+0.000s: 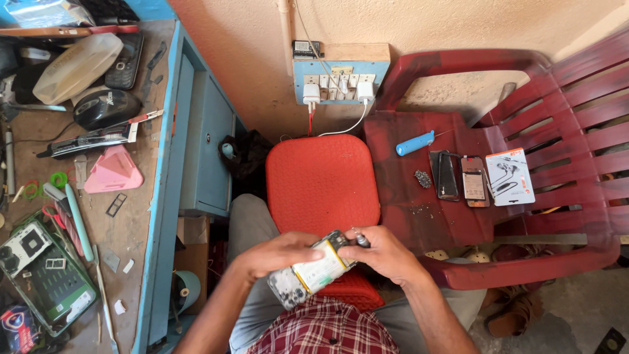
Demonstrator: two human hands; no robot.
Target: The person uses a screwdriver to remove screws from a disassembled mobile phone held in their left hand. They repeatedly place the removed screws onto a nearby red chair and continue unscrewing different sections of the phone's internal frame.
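The person sat over a red cushioned stool [321,180], both hands meeting just above the lap. The left hand [278,252] had its grip closed around an opened phone [311,272], back cover off, its pale battery and speckled lower housing facing up; the phone lay tilted between the two hands, over the near edge of the stool and the checked shirt [327,331]. The right hand [386,252] had its grip pinched shut on a small screwdriver [360,238], whose dark handle stuck up from the fingers right at the phone's upper corner; whether the tip touched the phone could not be told. To the right stood a red plastic chair [524,131], and on its seat lay a blue-handled tool [415,143], a little heap of small metal parts [423,178], two phones side by side [460,177] and a white accessory box [510,176] just beside them. On the wall behind, a blue switchboard [339,78] carried two white chargers. To the left, a blue-edged worktop [141,196] held a black computer mouse [105,108], a pink triangular stand [113,170], a keypad phone [124,59] and a green tray of parts [49,278].
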